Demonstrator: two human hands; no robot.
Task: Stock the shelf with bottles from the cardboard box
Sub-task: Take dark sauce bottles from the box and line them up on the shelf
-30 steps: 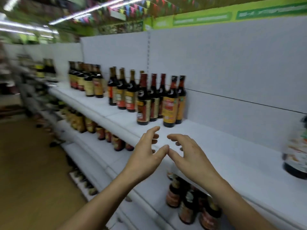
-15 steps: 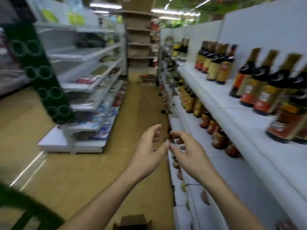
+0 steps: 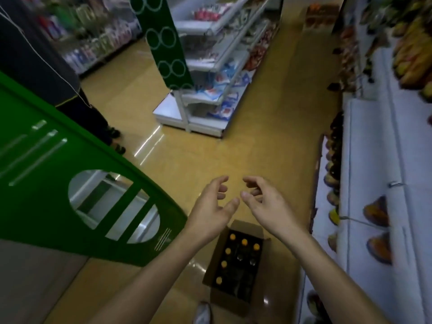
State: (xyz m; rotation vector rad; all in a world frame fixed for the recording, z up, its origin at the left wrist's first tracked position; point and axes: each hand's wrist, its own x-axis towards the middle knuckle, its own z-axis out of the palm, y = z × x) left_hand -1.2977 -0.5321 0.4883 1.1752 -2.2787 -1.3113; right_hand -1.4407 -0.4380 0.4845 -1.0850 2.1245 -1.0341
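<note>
Cardboard box [image 3: 247, 228] on floor [image 3: 210, 148], far rim part hid by L hand [image 3: 210, 213] | bottles [image 3: 244, 241] inside, only orange caps legible | shelf [image 3: 374, 148] at R, stock blurred | R hand [image 3: 268, 206] & L loosely curled, empty, apart.

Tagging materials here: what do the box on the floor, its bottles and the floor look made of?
The cardboard box looks like matte brown card, with creased, folded-out flaps. The bottles are dark, glass or plastic I cannot tell; their orange caps look plastic. The floor seems smooth tan tile or sheet, glossy: it shows bright reflections.
</note>
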